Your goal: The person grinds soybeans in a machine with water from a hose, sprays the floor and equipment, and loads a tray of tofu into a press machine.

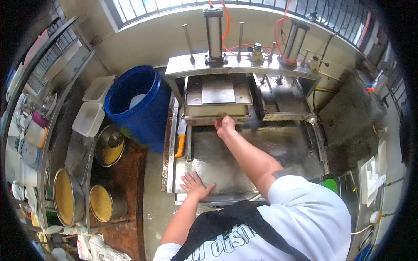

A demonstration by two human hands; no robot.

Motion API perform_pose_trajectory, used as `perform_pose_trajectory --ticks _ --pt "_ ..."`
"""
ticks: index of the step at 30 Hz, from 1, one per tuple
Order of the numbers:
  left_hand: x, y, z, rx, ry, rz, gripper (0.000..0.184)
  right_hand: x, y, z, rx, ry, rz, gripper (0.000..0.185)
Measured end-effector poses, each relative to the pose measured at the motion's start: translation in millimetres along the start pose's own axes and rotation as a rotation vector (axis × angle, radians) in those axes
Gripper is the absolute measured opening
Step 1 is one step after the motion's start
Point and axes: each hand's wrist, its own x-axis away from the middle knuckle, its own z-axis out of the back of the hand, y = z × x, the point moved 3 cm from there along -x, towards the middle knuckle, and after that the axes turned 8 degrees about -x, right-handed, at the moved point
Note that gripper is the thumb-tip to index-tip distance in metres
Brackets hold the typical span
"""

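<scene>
My right hand (225, 126) reaches forward, its fingers curled at the front edge of a metal tray (200, 121) under the left side of a press (183, 66). Something pale, like a slab (209, 111), shows in the gap above the tray's front. Over it sits a shallow metal pan with a flat plate (217, 91) in it. My left hand (196, 187) lies flat with fingers spread on the steel worktop (244, 161), near its front left corner. A knife with a yellow handle (180, 145) lies along the worktop's left side, between my two hands.
A second pressing bay (285, 100) stands to the right. Left of the worktop is a blue barrel (135, 98). Pots of yellowish grainy contents (69, 195) and white plastic tubs (89, 117) are further left. White plastic bags (372, 176) hang at the right.
</scene>
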Motion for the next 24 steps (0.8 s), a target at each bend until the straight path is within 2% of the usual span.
perform_pose_trajectory --ticks 3,5,7,9,11,12,13,15,16,18,19,20,21,23,24 --pt "-0.9 -0.9 -0.1 -0.03 -0.022 -0.017 0.126 22.1 -3.5 41.4 0.102 -0.092 -0.013 0.014" --pt "-6.6 -5.9 -8.5 0.103 0.035 0.007 0.122 60.5 -10.9 69.9 0.192 -0.075 0.002 0.022" --pt "-9.8 -9.7 -10.5 0.084 0.032 -0.025 0.116 83.2 -15.0 112.0 0.182 -0.137 -0.01 0.033" --pt "-13.8 -13.9 -17.5 0.116 0.053 0.009 0.103 113.6 -33.1 147.4 0.193 -0.038 -0.049 0.045" --pt "-22.3 -26.0 -28.2 0.115 0.083 -0.008 0.086 126.4 -63.7 185.5 0.213 -0.011 -0.04 0.048" --pt "-13.7 -26.8 -19.3 0.113 0.076 -0.038 0.071 128.9 -83.0 203.5 0.321 0.003 -0.045 0.048" --pt "-3.7 -26.3 -10.0 0.124 0.159 -0.046 0.057 133.1 -100.0 224.3 0.434 0.021 -0.064 0.049" --pt "-38.2 -77.0 -49.5 0.14 0.378 -0.388 0.048 142.8 -148.1 247.5 0.466 -0.007 -0.128 0.048" --pt "-11.8 -62.8 -14.6 0.182 0.354 -0.398 0.043 137.9 -171.0 265.0 0.516 -0.002 -0.086 0.047" --pt "-7.9 -58.9 10.0 0.491 0.224 -0.232 0.051 126.0 -214.9 292.0 0.609 0.063 -0.001 0.048" --pt "-17.5 -61.5 6.6 0.524 0.491 -0.332 0.059 125.4 -233.3 301.5 0.646 0.131 0.042 0.048" --pt "-20.8 -55.1 16.6 0.5 0.602 -0.264 0.061 128.6 -252.2 307.1 0.702 0.18 0.157 0.047" --pt "-8.9 -41.9 41.4 0.557 0.634 -0.292 0.062 136.1 -267.3 314.6 0.757 0.232 0.273 0.046" --pt "-21.5 -24.9 67.5 0.56 0.733 -0.325 0.064 161.6 -285.8 332.7 0.547 0.286 0.383 0.044" --pt "-27.6 -13.6 80.9 0.516 0.757 -0.33 0.063 173.0 -294.5 346.5 0.53 0.244 0.365 0.04"
